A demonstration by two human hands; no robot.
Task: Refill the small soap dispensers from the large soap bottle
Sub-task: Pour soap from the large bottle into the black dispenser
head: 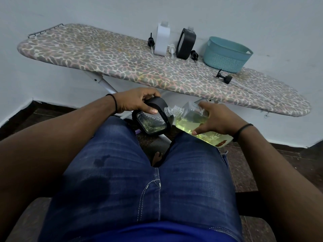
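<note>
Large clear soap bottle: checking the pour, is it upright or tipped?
Tipped: the large clear soap bottle lies nearly sideways in the right hand, neck meeting the black-framed dispenser.

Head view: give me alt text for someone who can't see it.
A seated person tilts a large soap bottle of yellow-green liquid in the right hand, neck to neck with a black-framed dispenser held by the left hand. Behind, an ironing board carries two more dispensers, loose pump tops and a teal basket.

On the ironing board (108,55) before us, two dispensers (162,40) stand at the far edge with the basket (225,55) to their right. Loose pump heads (224,78) lie beside them. Nearer, over our lap, our left hand (138,101) holds a dispenser (152,119) left of the large bottle (195,119) in our right hand (218,119), necks touching.
</note>
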